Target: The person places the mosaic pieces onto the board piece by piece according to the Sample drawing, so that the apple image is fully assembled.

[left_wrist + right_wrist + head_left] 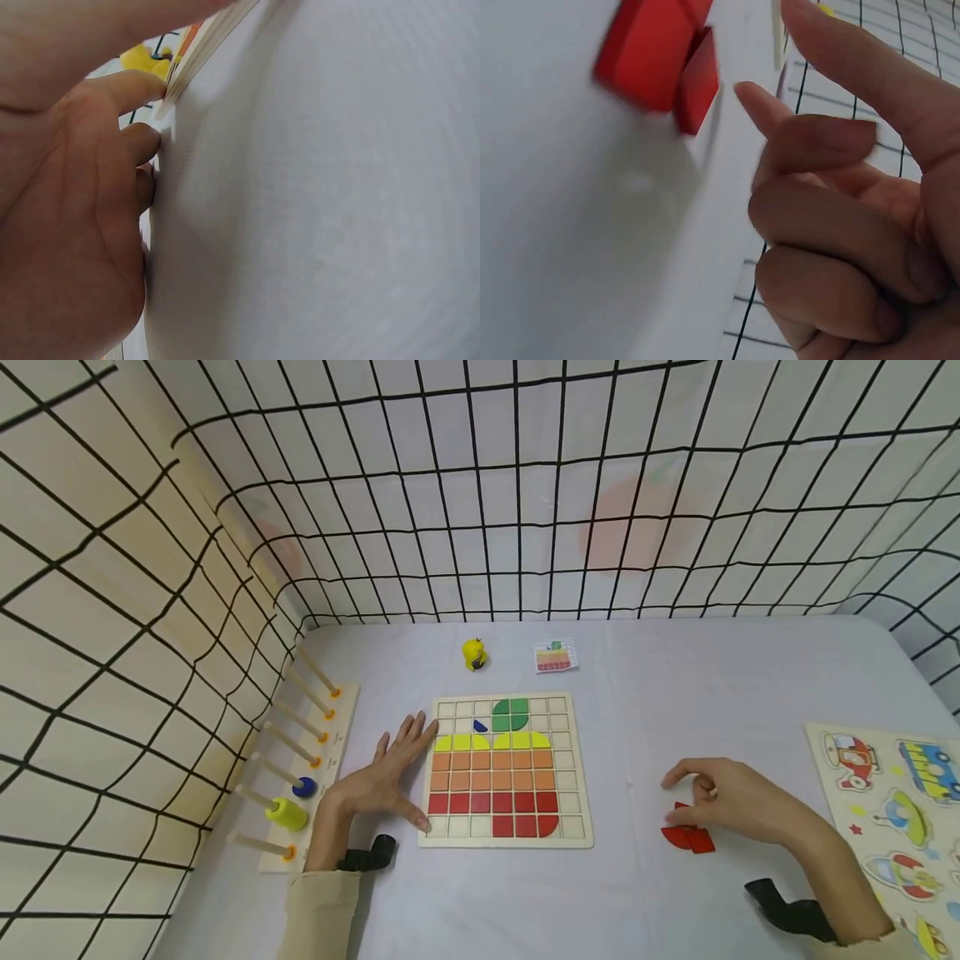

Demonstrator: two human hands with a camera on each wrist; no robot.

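In the head view, a wooden grid board (582,793) carries red, orange, yellow and green tiles, plus a small blue one (480,726). My left hand (378,783) lies along the board's left side, fingers spread and thumb at the lower left corner; the left wrist view shows the index fingertip right at the board's edge. Over on the right, my right hand (738,797) hovers by a small pile of red tiles (702,841). Its index finger and thumb are apart with nothing between them, and the other fingers curl inward. The right wrist view shows the red tiles (649,56) beside the fingertips.
A peg rack (341,718) with yellow and blue pieces stands left of my left arm. Behind the board are a yellow toy duck (474,654) and a small pattern card (555,656). A picture puzzle board (840,777) lies at right. Black netting (517,468) encloses the table.
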